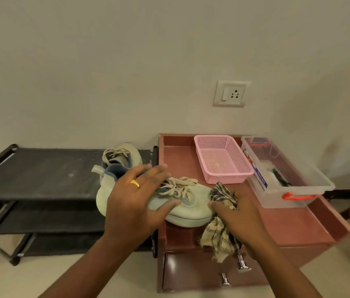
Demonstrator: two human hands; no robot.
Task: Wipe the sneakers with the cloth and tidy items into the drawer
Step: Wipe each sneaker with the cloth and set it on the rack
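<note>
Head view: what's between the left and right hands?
Head view: forefoot of the near sneaker, with the cloth at its toe, gripped by the right hand.

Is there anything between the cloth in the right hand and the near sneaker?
Nothing visible stands between them. The right hand holds the cloth right against the toe of the sneaker. The left hand rests on the laces, farther left, clear of the cloth.

Near sneaker (191, 209): matt knit fabric. Cloth (219, 235): soft checked weave. Basket (226, 179): perforated pink plastic. Storage box (277, 200): clear glossy plastic. Drawer front (191, 274): glossy finish; knobs (243, 264): shiny metal. Shoe rack shelves (40, 175): matt black fabric.
</note>
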